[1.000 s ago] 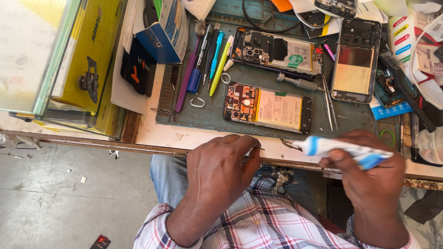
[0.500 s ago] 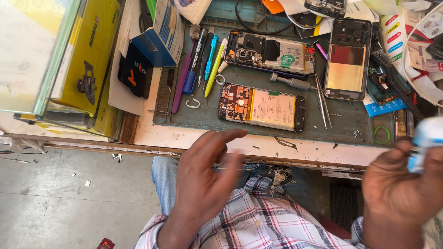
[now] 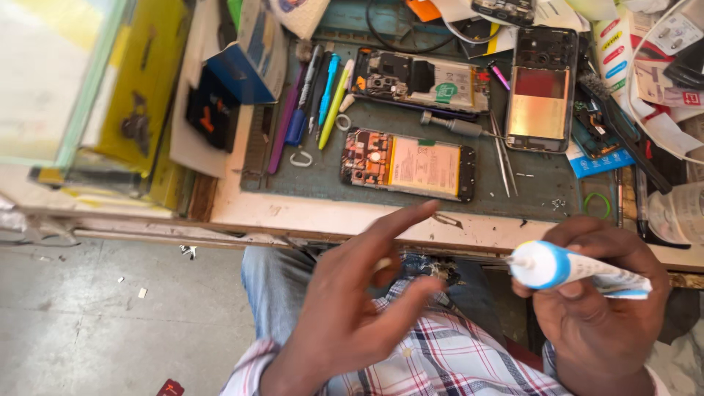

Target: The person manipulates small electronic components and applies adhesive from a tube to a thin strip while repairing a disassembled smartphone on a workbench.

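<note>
My right hand [image 3: 594,315] grips a white and blue tube [image 3: 579,270] below the bench edge, with its nozzle pointing left. To its left, my left hand [image 3: 352,301] hovers over my lap. Its index finger stretches toward the bench, and thumb and middle finger pinch a small pale cap [image 3: 383,263]. Just beyond the fingertip, an opened phone [image 3: 407,165] with its battery exposed lies on the grey-green mat [image 3: 330,187].
A second opened phone [image 3: 422,81] and a phone frame [image 3: 543,88] lie farther back on the mat. Pens [image 3: 326,95], a screwdriver [image 3: 455,126] and tweezers [image 3: 502,158] lie around them. A blue box [image 3: 249,62] and yellow boxes [image 3: 139,110] stand at the left.
My right hand swung the tube out to the right and has brought it back toward the middle. My left hand left the tube's tip and lifted its index finger toward the bench.
</note>
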